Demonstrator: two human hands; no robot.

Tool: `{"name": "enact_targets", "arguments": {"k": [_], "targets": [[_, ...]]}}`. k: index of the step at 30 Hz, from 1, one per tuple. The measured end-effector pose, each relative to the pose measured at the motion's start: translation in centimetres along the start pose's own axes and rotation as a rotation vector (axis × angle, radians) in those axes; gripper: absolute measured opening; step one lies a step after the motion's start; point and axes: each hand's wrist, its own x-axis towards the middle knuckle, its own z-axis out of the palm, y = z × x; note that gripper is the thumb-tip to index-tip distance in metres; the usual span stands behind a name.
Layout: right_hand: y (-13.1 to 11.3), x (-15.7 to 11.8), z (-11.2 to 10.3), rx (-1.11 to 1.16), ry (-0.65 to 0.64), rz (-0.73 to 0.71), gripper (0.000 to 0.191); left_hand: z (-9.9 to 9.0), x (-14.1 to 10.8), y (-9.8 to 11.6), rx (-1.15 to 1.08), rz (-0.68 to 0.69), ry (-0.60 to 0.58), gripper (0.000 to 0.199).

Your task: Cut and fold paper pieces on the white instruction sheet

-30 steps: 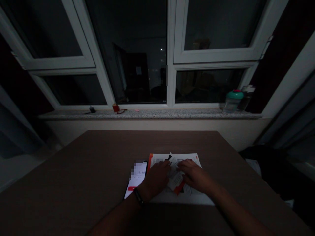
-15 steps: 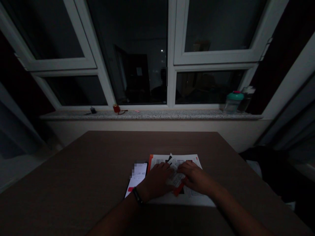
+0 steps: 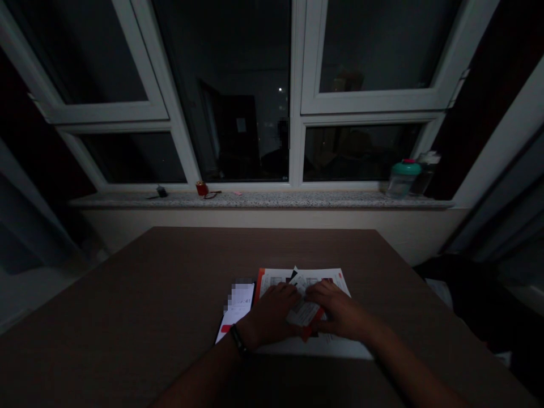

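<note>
A small folded paper (image 3: pixel 304 313), white print with a red-orange edge, lies over a larger printed sheet (image 3: pixel 327 347) on the brown table (image 3: pixel 170 283). My left hand (image 3: pixel 278 314) is closed on the folded paper's left side, palm down, with a dark band at the wrist. From the right, my right hand (image 3: pixel 335 309) grips the same paper, its thumb near the red edge. A dark-and-white tip of paper sticks up beyond my fingertips. Left of the sheet lies a lit phone (image 3: pixel 236 311).
Behind the table, a speckled window sill (image 3: pixel 272 198) holds a teal-lidded bottle (image 3: pixel 403 177), a clear bottle (image 3: pixel 426 170), a small red object (image 3: pixel 201 188) and a small dark bottle (image 3: pixel 161 191). Dark fabric (image 3: pixel 467 294) lies beyond the table's right edge.
My right thumb has shifted lower and the fingers have moved slightly, so more of the folded paper's printed face and red edge shows. My left hand has barely moved.
</note>
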Motion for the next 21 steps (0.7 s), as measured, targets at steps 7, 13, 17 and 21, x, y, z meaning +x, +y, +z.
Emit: {"name": "enact_targets", "arguments": {"k": [7, 13, 17, 21], "targets": [[-0.33, 0.07, 0.01, 0.004, 0.016, 0.000, 0.051, -0.05, 0.06, -0.14, -0.016, -0.007, -0.010, 0.072], [-0.31, 0.35, 0.68, -0.009, 0.044, 0.035, 0.055, -0.09, 0.10, 0.03, -0.002, -0.010, -0.001, 0.072], [-0.19, 0.38, 0.89, 0.014, 0.050, 0.069, 0.053, -0.37, 0.05, 0.45, 0.000, -0.019, 0.003, 0.071], [-0.13, 0.41, 0.86, 0.027, 0.049, 0.066, 0.052, -0.65, -0.03, 0.83, -0.006, -0.025, -0.001, 0.075]]}}
